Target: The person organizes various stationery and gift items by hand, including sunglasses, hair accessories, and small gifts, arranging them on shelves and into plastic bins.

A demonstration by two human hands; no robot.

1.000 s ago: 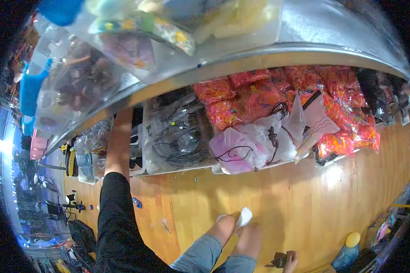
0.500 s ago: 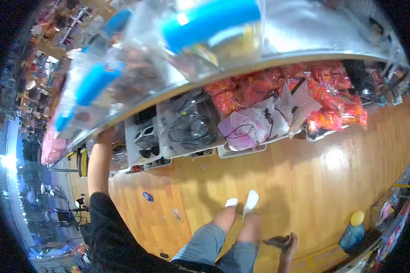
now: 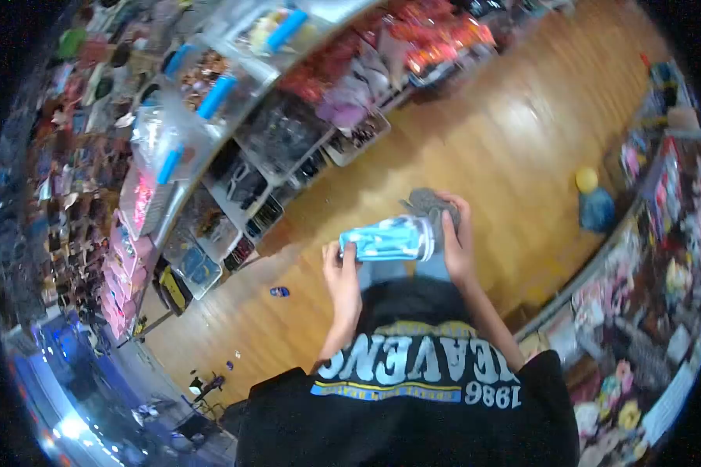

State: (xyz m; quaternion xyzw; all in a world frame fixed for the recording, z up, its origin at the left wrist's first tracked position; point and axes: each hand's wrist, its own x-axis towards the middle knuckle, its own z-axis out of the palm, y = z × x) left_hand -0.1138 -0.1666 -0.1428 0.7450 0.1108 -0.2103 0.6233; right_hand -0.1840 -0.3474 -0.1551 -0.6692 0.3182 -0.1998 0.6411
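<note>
**Tub off the shelf, now held in both hands**

A second ago the left arm was stretched up to the shelving and the right hand hung low by the legs. Now both have come together in front of the chest, and the clear tub (image 3: 388, 238) with blue contents lies sideways between them, at the centre of the frame, above the black shirt (image 3: 413, 389).

The left hand (image 3: 343, 268) has its grip closed round the tub's left end, fingers curled over the top. The right hand (image 3: 456, 241) presses on the other end, its grip pinching a grey bundle (image 3: 428, 204) (the same dark wad it carried low down, as far as I can tell).

From my seat the pick looks finished: the tub touches no shelf.

The shelves (image 3: 234, 156), packed with bins, run along the upper left. A crowded display (image 3: 654, 257) lines the right edge. Between them the wooden floor (image 3: 491, 148) lies open, with a yellow ball (image 3: 586, 180) at right and a small blue object (image 3: 280, 292) lower left.
</note>
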